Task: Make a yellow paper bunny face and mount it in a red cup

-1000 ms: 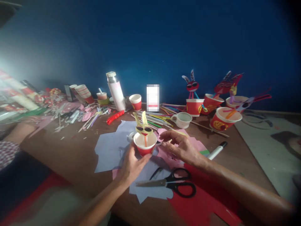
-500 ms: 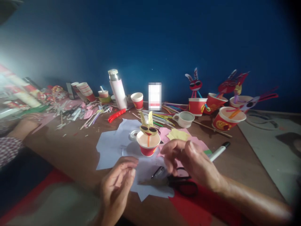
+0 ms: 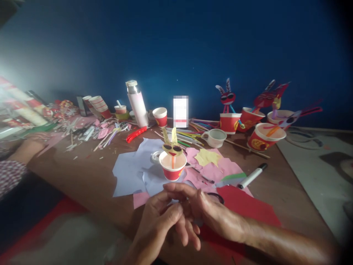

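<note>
Low in front of me my left hand (image 3: 164, 215) and my right hand (image 3: 211, 211) meet, fingertips overlapping. Both have loosely bent fingers held apart, and no object shows in either. Just beyond them stands a red and white paper cup (image 3: 173, 173) with a yellow paper rabbit face (image 3: 172, 149) on an orange stick rising from it. The black scissors (image 3: 216, 198) lie behind my right hand, mostly hidden by it. Red paper (image 3: 248, 206) is spread under and beside that hand. Blue-white paper (image 3: 127, 173) lies left of the cup, pink paper (image 3: 228, 167) right of it.
A marker (image 3: 252, 176) lies at the right. Behind are a white mug (image 3: 216, 138), a red utility knife (image 3: 136, 134), a thermos (image 3: 138, 106) and coloured sticks (image 3: 190, 138). More decorated cups (image 3: 266, 138) stand back right. Paper scraps (image 3: 102, 134) and another person's arm (image 3: 23, 151) are at left.
My hands have come together from apart; the right moved left and down, the left moved right. They now cover most of the scissors. The cup stays in place.
</note>
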Demonstrator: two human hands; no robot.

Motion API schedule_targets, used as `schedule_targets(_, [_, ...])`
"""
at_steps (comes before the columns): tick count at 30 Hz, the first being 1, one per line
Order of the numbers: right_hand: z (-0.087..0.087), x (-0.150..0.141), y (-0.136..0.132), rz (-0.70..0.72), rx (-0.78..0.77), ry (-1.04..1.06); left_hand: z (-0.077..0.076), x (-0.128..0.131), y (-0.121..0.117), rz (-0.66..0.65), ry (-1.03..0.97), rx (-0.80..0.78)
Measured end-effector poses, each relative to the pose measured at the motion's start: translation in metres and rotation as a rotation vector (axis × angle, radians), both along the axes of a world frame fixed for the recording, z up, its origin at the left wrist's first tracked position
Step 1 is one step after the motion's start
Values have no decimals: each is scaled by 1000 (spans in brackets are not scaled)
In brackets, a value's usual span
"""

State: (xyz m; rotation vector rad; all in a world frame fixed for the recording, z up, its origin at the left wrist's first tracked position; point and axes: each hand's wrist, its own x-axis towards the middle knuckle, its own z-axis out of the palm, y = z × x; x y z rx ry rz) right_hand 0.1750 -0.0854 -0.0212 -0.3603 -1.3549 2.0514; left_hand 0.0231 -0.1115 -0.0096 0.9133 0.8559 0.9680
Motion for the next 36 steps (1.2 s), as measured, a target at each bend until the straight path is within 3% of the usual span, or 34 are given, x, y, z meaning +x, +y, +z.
schedule_targets(6, [-9,-3,3,17,-25,30,-4,-1,1,21,-13,-9])
schedule_targets(18, [-9,-2,2,38,-48,10,-10,-4,-1,11,-72,-4])
schedule_targets(27, [-12,-4,1,69,-54,22,-10,1,4,-2,45,-49])
schedule_targets(36, [-4,-3,-4,4,-6,-47,-14,5,4,44,-13,-108])
